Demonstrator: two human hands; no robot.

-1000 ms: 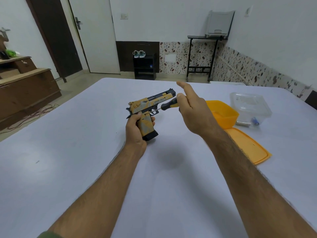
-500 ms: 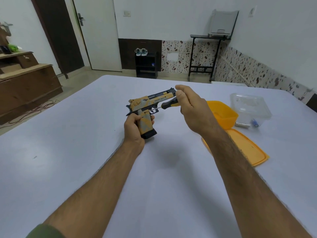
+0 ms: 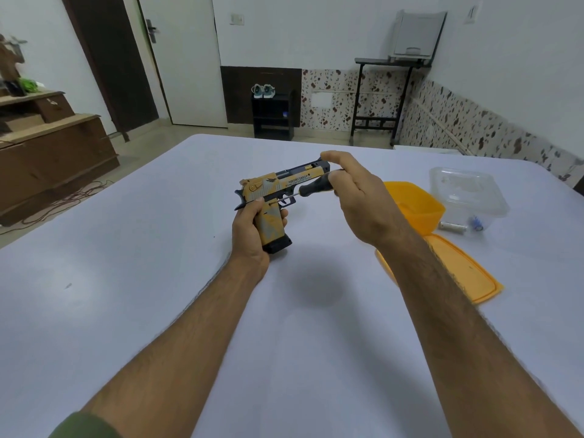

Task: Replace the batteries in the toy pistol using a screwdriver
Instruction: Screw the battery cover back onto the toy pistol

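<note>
**Q:** As the screwdriver (image 3: 311, 187) meets the pistol (image 3: 278, 197), how do the two lie?

**A:** Its thin shaft runs leftward and slightly down from the black handle. The tip sits at the pistol's frame just above the grip, behind the trigger guard. Whether it is seated in a screw head is too small to tell. The pistol's long axis runs from hammer, at left, up to muzzle, at right, nearly parallel to the shaft.

**Q:** Which hand does what?

**A:** The left hand (image 3: 252, 229) wraps the pistol's grip, fingers curled round it, holding it above the table (image 3: 158, 279). The right hand (image 3: 357, 197), right of the pistol, pinches the handle between thumb and fingertips, index finger raised over the muzzle end.

**Q:** How does the pistol look?

**A:** Yellow and grey body, dark slide top and base, lettering along the slide. No cover appears open, so loosening is probably the step in hand.

**Q:** What else lies near?

**A:** Right of the pistol sit an orange tub (image 3: 414, 203), its lid (image 3: 467, 273), a clear box (image 3: 467, 194) and a battery (image 3: 453, 227).
</note>
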